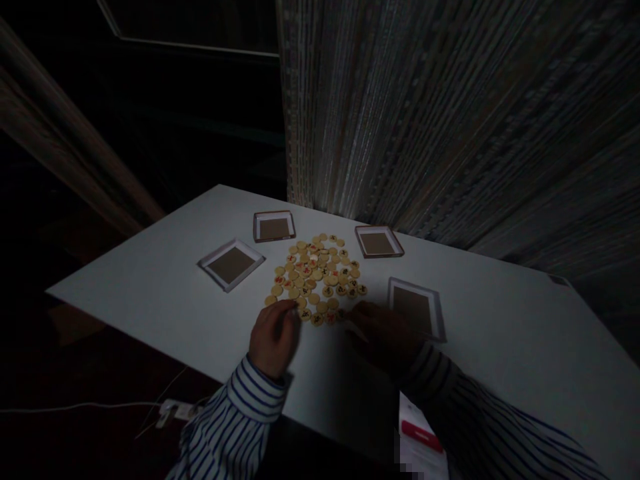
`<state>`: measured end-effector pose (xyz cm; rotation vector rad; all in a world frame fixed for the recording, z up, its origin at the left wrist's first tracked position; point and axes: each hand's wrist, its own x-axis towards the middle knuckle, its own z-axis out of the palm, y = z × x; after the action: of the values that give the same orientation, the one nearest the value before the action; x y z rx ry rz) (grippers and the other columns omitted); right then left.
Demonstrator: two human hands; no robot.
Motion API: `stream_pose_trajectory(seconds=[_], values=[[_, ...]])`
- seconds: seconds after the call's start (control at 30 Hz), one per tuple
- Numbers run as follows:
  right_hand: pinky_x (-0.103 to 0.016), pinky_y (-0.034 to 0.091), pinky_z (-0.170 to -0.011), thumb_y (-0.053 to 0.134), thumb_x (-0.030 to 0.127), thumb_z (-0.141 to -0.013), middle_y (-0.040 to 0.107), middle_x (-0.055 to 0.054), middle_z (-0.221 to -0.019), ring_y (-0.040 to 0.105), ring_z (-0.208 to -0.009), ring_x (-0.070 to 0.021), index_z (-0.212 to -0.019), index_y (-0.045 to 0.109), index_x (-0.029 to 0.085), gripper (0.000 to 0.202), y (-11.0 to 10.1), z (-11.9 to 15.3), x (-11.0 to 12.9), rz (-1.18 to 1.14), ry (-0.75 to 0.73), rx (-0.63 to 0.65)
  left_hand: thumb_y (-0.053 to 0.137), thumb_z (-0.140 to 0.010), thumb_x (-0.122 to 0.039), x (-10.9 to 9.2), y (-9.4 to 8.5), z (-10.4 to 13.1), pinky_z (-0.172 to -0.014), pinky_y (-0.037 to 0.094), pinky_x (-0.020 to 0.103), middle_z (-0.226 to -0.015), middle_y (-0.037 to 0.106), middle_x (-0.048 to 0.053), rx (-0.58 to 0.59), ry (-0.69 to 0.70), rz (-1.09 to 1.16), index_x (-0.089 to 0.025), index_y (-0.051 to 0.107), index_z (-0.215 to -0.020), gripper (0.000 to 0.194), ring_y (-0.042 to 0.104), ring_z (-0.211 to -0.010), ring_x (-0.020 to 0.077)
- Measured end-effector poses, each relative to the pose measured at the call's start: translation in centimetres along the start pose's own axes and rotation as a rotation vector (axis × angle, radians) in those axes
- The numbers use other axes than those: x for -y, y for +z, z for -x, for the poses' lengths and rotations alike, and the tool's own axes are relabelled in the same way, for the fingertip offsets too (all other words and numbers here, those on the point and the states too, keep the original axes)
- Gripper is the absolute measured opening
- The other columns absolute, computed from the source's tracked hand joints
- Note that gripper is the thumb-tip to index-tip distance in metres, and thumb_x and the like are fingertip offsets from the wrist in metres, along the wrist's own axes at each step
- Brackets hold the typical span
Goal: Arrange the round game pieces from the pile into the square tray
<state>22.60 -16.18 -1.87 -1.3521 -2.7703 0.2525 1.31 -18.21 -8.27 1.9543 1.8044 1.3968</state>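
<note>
A spread-out pile of round wooden xiangqi pieces [319, 274], some marked with red or black characters and others blank side up, lies on the white table [310, 393]. My left hand [273, 337] is at the near left edge of the pile, fingers loosely bent and thumb apart, fingertips by the nearest pieces. On the near right edge, my right hand [383, 333] reaches in with fingers apart, its tips close to a dark-marked piece [342, 314]. Shadow hides part of the right hand. I see no piece held in either hand.
Shallow open boxes surround the pile: one at back left [274, 227], one at left [233, 264], one at back right [379, 241], one at right [417, 308] beside my right hand. A string curtain [350, 133] hangs behind the table. A power strip [177, 409] lies below left.
</note>
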Motion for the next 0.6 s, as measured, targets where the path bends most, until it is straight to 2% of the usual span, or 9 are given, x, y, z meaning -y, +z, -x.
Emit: stream_pose_trajectory(seconds=[0.23,0.43,0.6], values=[[-0.034,0.042,-0.078,0.051,0.021,-0.078,0.055,-0.011,-0.103,0.051,-0.096,-0.0218,-0.102,0.056,0.015,0.026,0.3,-1.9,1.0,0.01,-0.074,0.077,0.043,-0.083,-0.022,0.1,0.0,0.1,-0.081,0.048,0.035,-0.092,0.066,0.007,0.009,0.017,0.006,-0.017,0.06,-0.093,0.021,0.058,-0.089,0.0178],[-0.034,0.04,-0.077,0.052,0.021,-0.076,0.055,-0.012,-0.102,0.05,-0.093,-0.0219,-0.102,0.056,0.015,0.027,0.3,-3.2,1.6,0.054,-0.082,0.098,0.041,-0.083,-0.022,0.2,0.1,0.1,-0.08,0.049,0.035,-0.092,0.066,0.006,0.01,0.006,0.02,-0.018,0.06,-0.093,0.022,0.059,-0.089,0.0179],[-0.033,0.039,-0.074,0.05,0.023,-0.076,0.055,-0.013,-0.101,0.051,-0.089,-0.0219,-0.101,0.058,0.015,0.027,0.9,-4.2,1.8,0.073,-0.09,0.112,0.041,-0.082,-0.02,-0.1,-0.1,-0.1,-0.079,0.049,0.034,-0.092,0.066,0.007,0.009,0.052,-0.007,-0.018,0.06,-0.093,0.022,0.058,-0.088,0.0179]])
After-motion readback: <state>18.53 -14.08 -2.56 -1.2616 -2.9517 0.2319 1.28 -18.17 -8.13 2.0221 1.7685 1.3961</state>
